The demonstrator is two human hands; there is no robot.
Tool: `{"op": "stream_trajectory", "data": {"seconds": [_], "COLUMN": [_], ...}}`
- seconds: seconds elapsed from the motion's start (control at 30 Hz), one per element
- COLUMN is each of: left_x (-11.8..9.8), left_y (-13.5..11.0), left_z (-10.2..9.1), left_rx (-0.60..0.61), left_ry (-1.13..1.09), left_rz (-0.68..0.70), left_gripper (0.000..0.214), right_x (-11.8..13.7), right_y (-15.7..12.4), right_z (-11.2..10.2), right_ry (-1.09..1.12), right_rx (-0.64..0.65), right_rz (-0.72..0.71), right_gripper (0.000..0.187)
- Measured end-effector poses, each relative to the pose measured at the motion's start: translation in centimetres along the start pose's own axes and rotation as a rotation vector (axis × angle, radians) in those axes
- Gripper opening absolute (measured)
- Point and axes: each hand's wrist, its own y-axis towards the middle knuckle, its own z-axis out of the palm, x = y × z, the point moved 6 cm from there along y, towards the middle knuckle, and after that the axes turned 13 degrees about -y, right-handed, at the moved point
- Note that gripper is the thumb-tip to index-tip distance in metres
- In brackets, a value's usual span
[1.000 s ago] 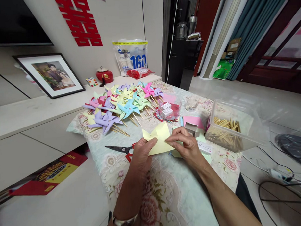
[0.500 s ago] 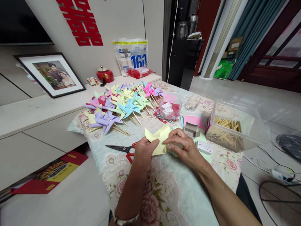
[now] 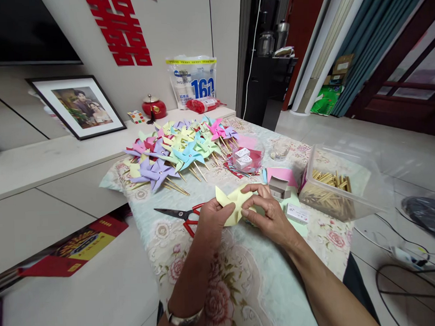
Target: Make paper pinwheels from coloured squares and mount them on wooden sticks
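A partly folded yellow paper point(image 3: 233, 200) is held over the flowered tablecloth point(image 3: 243, 281). My left hand point(image 3: 212, 222) pinches its lower left part with thumb and fingers closed. My right hand point(image 3: 267, 211) grips its right side, fingers curled over the fold. Red-handled scissors point(image 3: 178, 215) lie just left of my left hand. A pile of finished paper pinwheels point(image 3: 174, 150) in purple, blue, pink, green and yellow lies further back.
A clear tub of wooden sticks point(image 3: 332, 187) stands at the right. A small clear bowl point(image 3: 244, 155) with little boxes, a glass point(image 3: 279, 150), pink paper sheets point(image 3: 280, 172) and small boxes point(image 3: 278, 187) lie behind my hands. The table's left edge drops to the floor.
The yellow paper has been folded in further, so less of it shows. Both hands have closed in toward its centre.
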Motion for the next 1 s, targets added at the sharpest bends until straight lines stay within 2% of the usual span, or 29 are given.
{"op": "stream_trajectory", "data": {"seconds": [0.17, 0.43, 1.0], "left_x": [0.0, 0.0, -0.1], "left_y": [0.0, -0.3, -0.4], "left_z": [-0.2, 0.2, 0.4], "left_rx": [-0.030, -0.032, -0.038], "left_ry": [0.051, 0.098, 0.138], "left_rz": [0.016, 0.012, 0.050], "left_gripper": [0.027, 0.027, 0.026], "right_x": [-0.6, -1.2, -1.8], "right_y": [0.0, -0.1, -0.2], "right_z": [0.5, 1.0, 1.4], "right_ry": [0.002, 0.034, 0.045], "right_rx": [-0.009, -0.043, -0.066], "right_rz": [0.081, 0.183, 0.209], "right_gripper": [0.008, 0.009, 0.009]}}
